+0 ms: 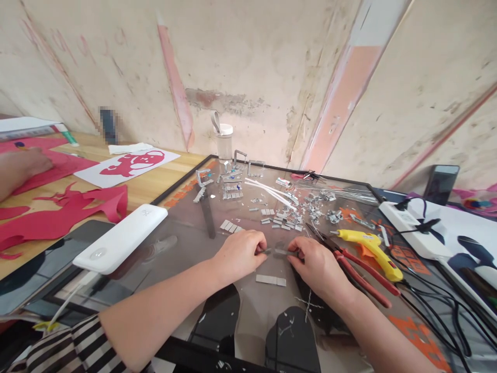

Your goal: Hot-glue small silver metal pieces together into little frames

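Observation:
My left hand is closed in a pinch just above the glass tabletop, with a small grey piece at its fingertips. Facing it across a short gap, my right hand pinches a flat grey metal strip. On the glass below them lies a silvery strip made of joined segments. Beyond my left hand is another row of grey pieces. Several loose metal bits are scattered past my fingers. Red-handled pliers lie beside my right wrist, their jaws pointing away from me.
A yellow glue gun and a white power strip with black cables lie right. A white power bank is left. A lidded jar stands at the back. At far left, another person's hand rests on red paper.

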The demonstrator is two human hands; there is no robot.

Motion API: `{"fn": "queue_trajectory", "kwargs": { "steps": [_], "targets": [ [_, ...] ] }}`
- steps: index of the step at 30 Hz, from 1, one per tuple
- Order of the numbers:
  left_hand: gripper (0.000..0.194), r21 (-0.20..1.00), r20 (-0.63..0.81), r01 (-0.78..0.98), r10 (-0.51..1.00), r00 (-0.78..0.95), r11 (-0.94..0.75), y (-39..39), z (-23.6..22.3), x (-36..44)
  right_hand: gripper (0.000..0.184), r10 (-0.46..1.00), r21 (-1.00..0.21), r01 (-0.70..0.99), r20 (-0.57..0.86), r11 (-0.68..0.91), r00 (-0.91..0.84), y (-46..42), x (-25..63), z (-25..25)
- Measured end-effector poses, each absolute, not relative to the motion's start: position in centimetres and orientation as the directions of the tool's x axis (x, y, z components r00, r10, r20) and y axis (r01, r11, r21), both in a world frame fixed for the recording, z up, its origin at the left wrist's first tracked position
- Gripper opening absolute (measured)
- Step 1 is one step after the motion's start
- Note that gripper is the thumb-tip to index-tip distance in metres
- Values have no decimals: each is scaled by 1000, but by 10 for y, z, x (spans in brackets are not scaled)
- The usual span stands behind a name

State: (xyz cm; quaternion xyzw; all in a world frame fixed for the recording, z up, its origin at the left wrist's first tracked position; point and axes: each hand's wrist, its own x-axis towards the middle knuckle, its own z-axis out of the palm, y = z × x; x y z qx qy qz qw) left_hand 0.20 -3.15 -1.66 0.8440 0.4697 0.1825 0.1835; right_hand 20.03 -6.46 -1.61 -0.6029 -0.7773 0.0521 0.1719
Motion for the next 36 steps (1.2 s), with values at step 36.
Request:
{"fn": "queue_trajectory", "kwargs": {
  "steps": [36],
  "targets": [
    [10, 533, 110, 739, 900, 422, -412, -33, -19, 11, 11, 927, -313, 890, 281, 332, -247, -65, 189, -21]
  ]
}}
